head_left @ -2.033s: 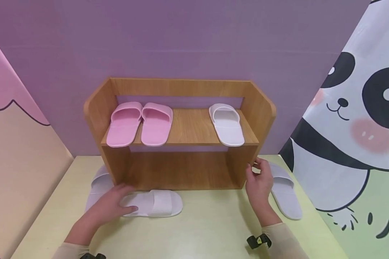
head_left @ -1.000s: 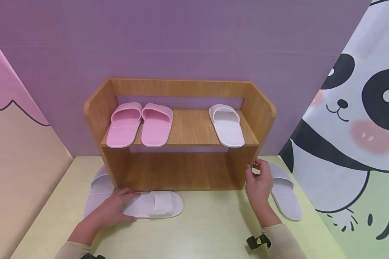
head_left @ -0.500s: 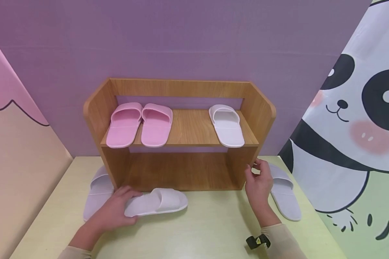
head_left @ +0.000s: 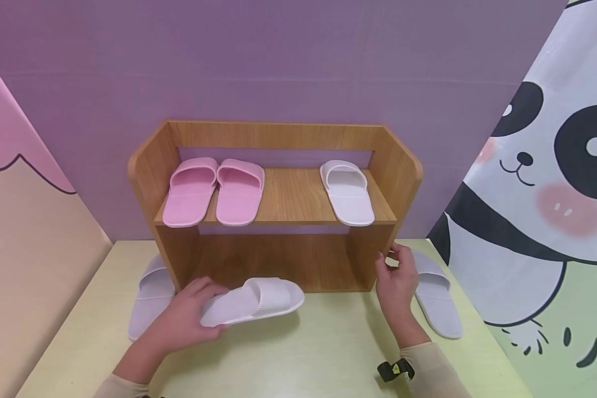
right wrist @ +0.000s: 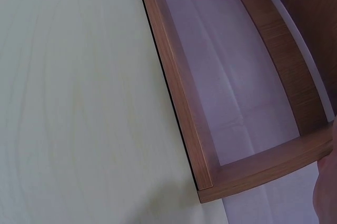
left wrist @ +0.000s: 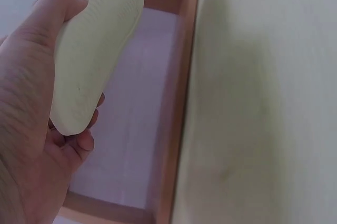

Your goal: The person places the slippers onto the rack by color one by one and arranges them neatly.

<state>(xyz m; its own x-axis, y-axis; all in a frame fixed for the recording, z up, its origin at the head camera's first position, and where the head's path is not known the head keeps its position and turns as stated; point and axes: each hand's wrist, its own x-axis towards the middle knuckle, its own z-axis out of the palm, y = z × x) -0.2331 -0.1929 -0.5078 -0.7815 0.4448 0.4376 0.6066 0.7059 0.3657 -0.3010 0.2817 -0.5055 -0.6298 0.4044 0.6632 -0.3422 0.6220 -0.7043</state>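
Observation:
In the head view my left hand pinches a white slipper by its heel end, thumb on one side and fingers on the other. The slipper is raised over the table, tilted, its toe pointing right; the left wrist view shows its pale sole. My right hand holds the right side panel of a wooden shoe rack low down, fingers bent at the panel's edge. Only a sliver of that hand shows in the right wrist view.
Two pink slippers stand at the left of the rack's upper shelf, one white slipper at its right. Pale slippers lie on the table at either side: a left one and a right one. A purple wall stands behind.
My left hand has taken hold of the white slipper by its heel end, lifted it off the table and moved it slightly right. My right hand has stayed at the rack's side panel.

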